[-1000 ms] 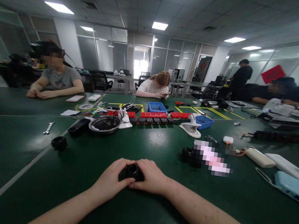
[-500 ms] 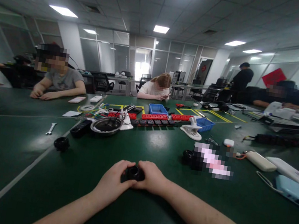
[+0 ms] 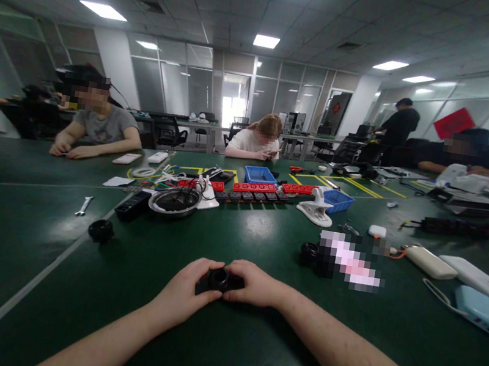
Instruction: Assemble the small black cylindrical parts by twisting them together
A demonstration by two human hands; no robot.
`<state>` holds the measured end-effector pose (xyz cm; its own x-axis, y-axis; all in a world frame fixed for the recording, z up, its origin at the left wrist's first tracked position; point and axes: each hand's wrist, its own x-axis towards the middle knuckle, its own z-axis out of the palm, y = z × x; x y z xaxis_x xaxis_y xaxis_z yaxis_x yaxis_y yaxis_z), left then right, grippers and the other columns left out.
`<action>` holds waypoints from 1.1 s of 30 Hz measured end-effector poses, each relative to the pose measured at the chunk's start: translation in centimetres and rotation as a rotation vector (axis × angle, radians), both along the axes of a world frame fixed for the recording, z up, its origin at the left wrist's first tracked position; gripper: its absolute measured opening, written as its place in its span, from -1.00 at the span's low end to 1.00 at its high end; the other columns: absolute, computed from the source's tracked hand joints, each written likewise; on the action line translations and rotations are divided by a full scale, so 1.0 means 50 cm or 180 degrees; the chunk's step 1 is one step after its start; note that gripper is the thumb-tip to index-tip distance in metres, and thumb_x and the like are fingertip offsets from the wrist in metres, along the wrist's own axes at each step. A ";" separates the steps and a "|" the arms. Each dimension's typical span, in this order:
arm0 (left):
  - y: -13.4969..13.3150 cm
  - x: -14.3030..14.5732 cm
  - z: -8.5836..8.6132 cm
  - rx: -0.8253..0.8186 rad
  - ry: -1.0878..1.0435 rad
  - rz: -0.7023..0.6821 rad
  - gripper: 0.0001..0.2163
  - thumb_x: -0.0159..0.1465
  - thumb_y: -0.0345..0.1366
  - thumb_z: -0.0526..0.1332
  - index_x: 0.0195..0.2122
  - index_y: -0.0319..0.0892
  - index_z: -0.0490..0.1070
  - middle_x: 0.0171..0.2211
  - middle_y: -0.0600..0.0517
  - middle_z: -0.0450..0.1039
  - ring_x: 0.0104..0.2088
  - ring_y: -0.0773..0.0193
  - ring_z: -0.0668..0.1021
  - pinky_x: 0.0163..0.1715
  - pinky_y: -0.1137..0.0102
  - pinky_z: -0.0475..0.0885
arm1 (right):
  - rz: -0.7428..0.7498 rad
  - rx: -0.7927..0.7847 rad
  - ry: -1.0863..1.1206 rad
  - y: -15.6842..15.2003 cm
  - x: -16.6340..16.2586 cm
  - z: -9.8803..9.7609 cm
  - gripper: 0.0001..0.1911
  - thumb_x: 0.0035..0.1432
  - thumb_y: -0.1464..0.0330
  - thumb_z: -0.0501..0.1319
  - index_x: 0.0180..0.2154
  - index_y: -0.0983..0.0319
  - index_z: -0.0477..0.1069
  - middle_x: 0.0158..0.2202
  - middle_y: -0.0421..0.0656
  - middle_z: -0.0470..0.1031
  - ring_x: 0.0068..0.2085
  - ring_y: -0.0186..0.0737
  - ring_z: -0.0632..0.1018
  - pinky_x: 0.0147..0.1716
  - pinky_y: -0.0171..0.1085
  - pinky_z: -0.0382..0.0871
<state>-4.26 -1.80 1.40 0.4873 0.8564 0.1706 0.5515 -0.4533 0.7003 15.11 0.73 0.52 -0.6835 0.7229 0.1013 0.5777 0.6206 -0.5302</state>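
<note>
Fingers [image 3: 206,273] of both hands close around a small black round part [image 3: 219,278], low on the green bench [image 3: 65,315].
Head view: left hand [image 3: 182,297] and right hand [image 3: 256,285] pinch it from opposite sides, its open end facing up. Any turning seems best done with one hand bracing and the part kept square; the contact underneath is hidden. Another black part [image 3: 101,229] lies well apart, left.
</note>
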 end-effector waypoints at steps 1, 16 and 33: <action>-0.001 0.001 0.002 -0.0019 -0.0012 -0.0010 -0.66 0.08 -0.28 0.20 -0.08 -0.07 0.29 -0.15 0.01 0.35 -0.15 0.13 0.41 -0.19 0.27 0.35 | -0.0004 -0.0044 0.0021 0.003 0.001 -0.001 -0.73 -0.11 0.31 0.30 -0.32 0.28 0.36 -0.36 -0.21 0.35 -0.33 -0.29 0.37 -0.37 -0.35 0.21; 0.000 0.004 -0.020 0.0288 0.0018 0.0267 -0.68 0.06 -0.29 0.22 -0.14 -0.13 0.30 -0.17 -0.01 0.36 -0.14 0.12 0.41 -0.12 0.21 0.31 | -0.0755 0.0751 -0.0343 -0.031 -0.033 -0.009 -0.50 -0.17 0.04 0.25 -0.28 0.27 0.31 -0.32 -0.11 0.38 -0.29 -0.16 0.38 -0.32 -0.23 0.19; 0.005 0.008 -0.014 0.0204 0.0059 0.0217 -0.71 0.09 -0.24 0.20 -0.14 -0.10 0.34 -0.19 -0.01 0.39 -0.15 0.13 0.41 -0.13 0.23 0.32 | -0.0058 0.0102 -0.0145 0.005 0.002 0.003 -0.72 -0.10 0.22 0.29 -0.39 0.27 0.36 -0.41 -0.23 0.33 -0.38 -0.32 0.35 -0.41 -0.37 0.17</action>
